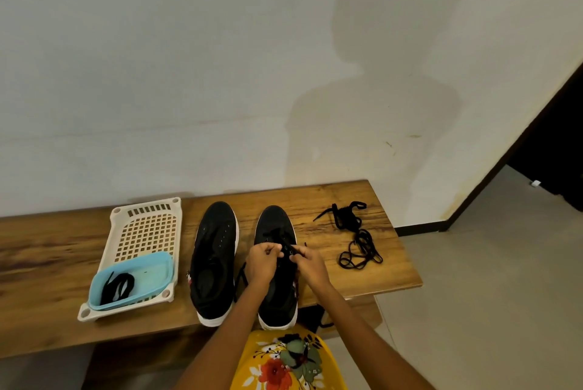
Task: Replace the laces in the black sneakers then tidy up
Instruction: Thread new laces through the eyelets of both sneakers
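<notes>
Two black sneakers with white soles stand side by side on a wooden bench (63, 250), toes toward the wall. The left sneaker (214, 257) has bare eyelets and no lace. Over the right sneaker (277, 295) both my hands work at the eyelets. My left hand (262, 263) pinches a black lace (241, 276) that trails down the shoe's left side. My right hand (310, 265) pinches the lace at the eyelets too. A tangle of loose black laces (356, 235) lies on the bench to the right.
A cream plastic basket (145, 232) sits left of the shoes, holding a light blue container (151, 269) with a coiled black lace (118, 287) inside. The wall runs right behind the bench. The bench ends at the right, with tiled floor (489, 279) beyond.
</notes>
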Tool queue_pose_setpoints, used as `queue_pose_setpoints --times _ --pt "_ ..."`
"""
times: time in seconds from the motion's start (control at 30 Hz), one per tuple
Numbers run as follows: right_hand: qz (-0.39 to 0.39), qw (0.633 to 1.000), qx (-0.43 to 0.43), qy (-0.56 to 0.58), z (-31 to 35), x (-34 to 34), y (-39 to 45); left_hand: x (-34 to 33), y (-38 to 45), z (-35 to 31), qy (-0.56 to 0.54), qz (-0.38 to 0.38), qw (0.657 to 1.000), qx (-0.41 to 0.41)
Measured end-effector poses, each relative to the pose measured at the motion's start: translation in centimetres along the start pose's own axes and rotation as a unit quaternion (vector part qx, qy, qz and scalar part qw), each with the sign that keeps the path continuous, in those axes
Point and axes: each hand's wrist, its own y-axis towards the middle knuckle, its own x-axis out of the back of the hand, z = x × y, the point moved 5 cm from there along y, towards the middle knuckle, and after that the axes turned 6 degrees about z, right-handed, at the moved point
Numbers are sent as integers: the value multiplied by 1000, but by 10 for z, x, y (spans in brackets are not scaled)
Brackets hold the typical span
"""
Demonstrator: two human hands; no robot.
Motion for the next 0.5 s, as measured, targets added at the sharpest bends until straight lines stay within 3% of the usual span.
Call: queue_pose_setpoints --times 0.23,0.5 --pt "4 1000 19 5 7 0 -7 -1 -6 -2 59 -32 998 -20" --pt "46 994 -12 99 11 14 -3 1 -2 -9 105 -29 992 -70"
